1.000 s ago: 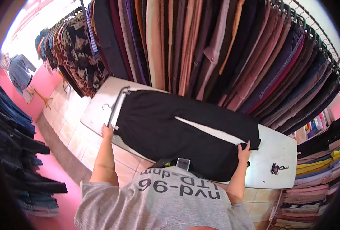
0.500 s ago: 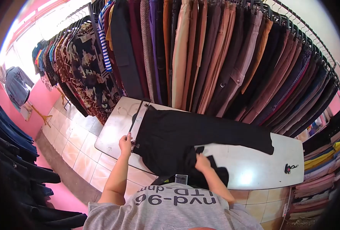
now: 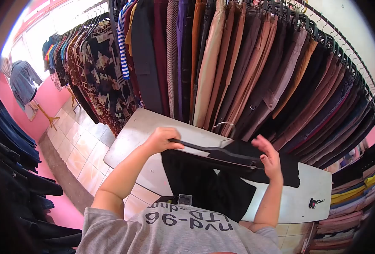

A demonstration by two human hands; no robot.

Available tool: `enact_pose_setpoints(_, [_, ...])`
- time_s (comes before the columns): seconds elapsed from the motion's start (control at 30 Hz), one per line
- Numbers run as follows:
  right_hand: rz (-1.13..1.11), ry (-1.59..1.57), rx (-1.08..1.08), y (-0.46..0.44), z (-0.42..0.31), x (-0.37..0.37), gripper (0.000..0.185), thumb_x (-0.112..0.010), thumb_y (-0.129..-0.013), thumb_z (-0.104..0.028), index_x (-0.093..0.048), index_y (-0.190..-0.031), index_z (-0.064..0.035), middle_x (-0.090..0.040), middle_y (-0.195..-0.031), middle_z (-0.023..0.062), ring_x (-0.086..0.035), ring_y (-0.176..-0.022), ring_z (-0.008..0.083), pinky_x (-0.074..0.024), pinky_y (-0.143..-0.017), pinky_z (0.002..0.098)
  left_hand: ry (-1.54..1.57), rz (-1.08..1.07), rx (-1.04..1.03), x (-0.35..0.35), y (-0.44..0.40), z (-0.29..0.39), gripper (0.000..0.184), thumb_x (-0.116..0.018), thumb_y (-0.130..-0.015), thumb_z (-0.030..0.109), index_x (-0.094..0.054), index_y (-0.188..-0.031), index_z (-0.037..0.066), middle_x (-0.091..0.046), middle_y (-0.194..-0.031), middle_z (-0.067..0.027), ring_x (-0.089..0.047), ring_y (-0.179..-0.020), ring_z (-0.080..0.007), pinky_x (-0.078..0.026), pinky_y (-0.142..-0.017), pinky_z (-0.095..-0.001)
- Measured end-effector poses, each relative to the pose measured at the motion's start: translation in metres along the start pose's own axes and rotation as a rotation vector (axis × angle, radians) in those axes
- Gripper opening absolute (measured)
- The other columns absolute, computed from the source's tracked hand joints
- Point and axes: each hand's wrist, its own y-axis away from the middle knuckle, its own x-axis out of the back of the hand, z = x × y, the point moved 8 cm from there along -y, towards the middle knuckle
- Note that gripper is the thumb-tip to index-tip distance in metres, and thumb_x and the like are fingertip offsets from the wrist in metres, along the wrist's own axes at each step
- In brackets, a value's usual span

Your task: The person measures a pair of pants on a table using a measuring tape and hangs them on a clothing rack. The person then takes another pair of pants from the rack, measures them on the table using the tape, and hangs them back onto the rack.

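A black clip hanger (image 3: 221, 153) with a metal hook is held up over the table, its bar slanting down to the right. Black trousers (image 3: 200, 180) hang from its clips toward my body, and part of the black cloth lies on the tabletop behind. My left hand (image 3: 162, 140) is closed round the hanger's left end. Beside the right end, close to a metal clip, my right hand (image 3: 270, 157) is raised with its fingers apart. Whether its palm touches the hanger or cloth I cannot tell.
A white table (image 3: 132, 131) stands before me, with a small black and red object (image 3: 315, 203) on its right end. Beyond it, a long rack holds many hanging trousers (image 3: 208, 63). Patterned shirts (image 3: 100, 63) hang at left. Folded clothes (image 3: 356, 194) are stacked at right.
The hanger has come up off the table's left side and turned crosswise, lifting the trousers. My right hand has let go of the cloth and moved up to the hanger's right end.
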Motion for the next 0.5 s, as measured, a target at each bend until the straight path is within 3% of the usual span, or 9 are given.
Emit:
enact_pose_setpoints(0.07, [-0.246, -0.256, -0.202, 0.001, 0.007, -0.005, 0.041, -0.06, -0.086, -0.022, -0.058, -0.116, 0.0049, -0.067, -0.106, 0.0109, -0.062, -0.1, 0.0183, -0.0446, -0.088, 0.0269, 0.022, 0.01, -0.002, 0.006, -0.02, -0.006, 0.032, -0.082, -0.066, 0.02, -0.057, -0.071, 0.0, -0.056, -0.067, -0.0086, -0.054, -0.054, -0.0216, -0.043, -0.052, -0.0315])
enact_pose_setpoints(0.17, [-0.312, -0.321, -0.198, -0.005, -0.03, -0.012, 0.035, -0.059, -0.085, -0.017, -0.06, -0.112, 0.005, -0.067, -0.103, 0.0122, -0.062, -0.099, 0.0193, -0.0452, -0.088, 0.0282, 0.082, 0.062, -0.016, 0.026, -0.046, -0.011, 0.032, -0.082, -0.064, 0.018, -0.057, -0.071, 0.0, -0.056, -0.067, -0.0078, -0.053, -0.053, -0.0198, -0.042, -0.05, -0.0306])
enact_pose_setpoints(0.2, [-0.276, -0.224, -0.153, -0.008, -0.034, -0.011, 0.023, -0.056, -0.086, -0.012, -0.063, -0.1, 0.0046, -0.067, -0.099, 0.015, -0.064, -0.093, 0.02, -0.0476, -0.081, 0.0273, 0.086, 0.049, 0.007, 0.034, -0.054, -0.014, 0.038, -0.081, -0.064, 0.028, -0.056, -0.069, 0.0, -0.059, -0.07, -0.0079, -0.058, -0.062, -0.0193, -0.044, -0.054, -0.0295])
enact_pose_setpoints(0.3, [0.002, -0.206, -0.287, -0.018, -0.049, -0.007, 0.029, -0.057, -0.088, -0.026, -0.063, -0.089, 0.0024, -0.068, -0.093, 0.0179, -0.066, -0.08, 0.0186, -0.0486, -0.066, 0.0223, 0.07, 0.183, -0.105, 0.068, -0.083, -0.015, 0.028, -0.078, -0.071, 0.022, -0.062, -0.077, 0.0, -0.063, -0.077, -0.0078, -0.062, -0.071, -0.0201, -0.048, -0.065, -0.0274])
enact_pose_setpoints(0.37, [0.233, -0.228, -0.255, -0.029, -0.081, -0.017, 0.028, -0.054, -0.092, -0.027, -0.051, -0.073, -0.0062, -0.066, -0.088, 0.0179, -0.061, -0.066, 0.0121, -0.0405, -0.052, 0.0184, 0.128, 0.439, -0.069, 0.095, -0.091, -0.032, 0.022, -0.07, -0.081, 0.015, -0.064, -0.097, 0.002, -0.065, -0.094, -0.0101, -0.063, -0.084, -0.0221, -0.049, -0.077, -0.0282])
enact_pose_setpoints(0.4, [0.309, -0.203, -0.195, -0.035, -0.1, -0.02, 0.03, -0.053, -0.092, -0.031, -0.05, -0.075, -0.0077, -0.066, -0.087, 0.0168, -0.058, -0.063, 0.0111, -0.0373, -0.049, 0.0183, 0.096, 0.459, -0.013, 0.1, -0.092, -0.044, 0.037, -0.063, -0.085, 0.012, -0.055, -0.12, 0.003, -0.059, -0.116, -0.0129, -0.058, -0.104, -0.0255, -0.044, -0.092, -0.032])
enact_pose_setpoints(0.43, [0.327, -0.198, -0.131, -0.044, -0.13, -0.025, 0.031, -0.052, -0.093, -0.033, -0.048, -0.074, -0.0095, -0.066, -0.087, 0.016, -0.057, -0.063, 0.0108, -0.0361, -0.049, 0.0187, -0.136, 0.459, -0.066, 0.103, -0.09, -0.042, 0.059, -0.067, -0.083, 0.016, -0.041, -0.134, 0.003, -0.048, -0.132, -0.0154, -0.047, -0.122, -0.028, -0.035, -0.103, -0.0352])
enact_pose_setpoints(0.47, [0.395, -0.219, -0.108, -0.048, -0.143, -0.016, 0.022, -0.053, -0.092, -0.023, -0.047, -0.076, -0.0084, -0.066, -0.091, 0.0171, -0.061, -0.07, 0.0142, -0.0433, -0.055, 0.0192, -0.07, 0.373, -0.072, 0.096, -0.086, -0.049, 0.065, -0.068, -0.082, 0.019, -0.037, -0.137, 0.005, -0.042, -0.136, -0.018, -0.04, -0.127, -0.0315, -0.031, -0.105, -0.0379])
enact_pose_setpoints(0.5, [0.467, -0.215, -0.074, -0.053, -0.163, -0.011, 0.023, -0.05, -0.095, -0.025, -0.05, -0.079, -0.0087, -0.066, -0.095, 0.016, -0.063, -0.077, 0.0163, -0.0491, -0.064, 0.0233, -0.006, 0.292, -0.086, 0.091, -0.08, -0.057, 0.071, -0.07, -0.081, 0.022, -0.032, -0.14, 0.007, -0.037, -0.14, -0.0206, -0.033, -0.132, -0.0351, -0.028, -0.108, -0.0405])
